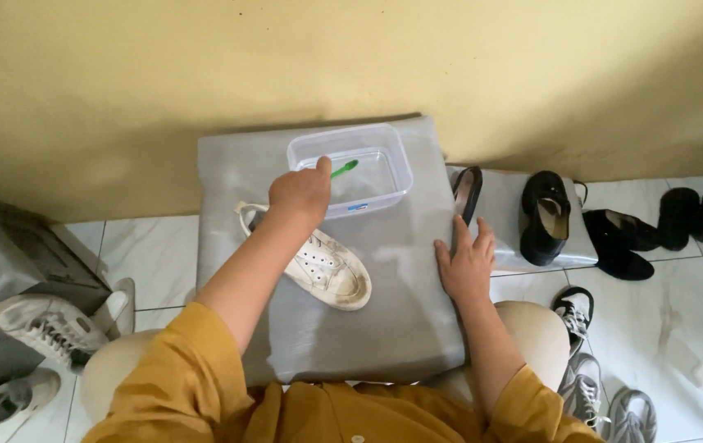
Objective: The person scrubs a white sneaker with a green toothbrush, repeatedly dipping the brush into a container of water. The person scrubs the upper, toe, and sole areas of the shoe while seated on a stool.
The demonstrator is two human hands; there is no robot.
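A white sneaker [327, 267] lies on its side on a grey cushioned block [384, 320]. Behind it stands a clear plastic tub [396, 168] with water in it. My left hand [300, 194] reaches over the sneaker to the tub's near rim and grips a green toothbrush [345, 169], whose head dips into the tub. My right hand [466, 261] rests flat with fingers spread on the block's right edge.
Black shoes [545, 215] sit on a low grey step [507, 221] to the right, with more black shoes [696, 213] on the tiled floor. White sneakers [48, 324] lie at the left beside a grey box [7, 271]. A yellow wall stands behind.
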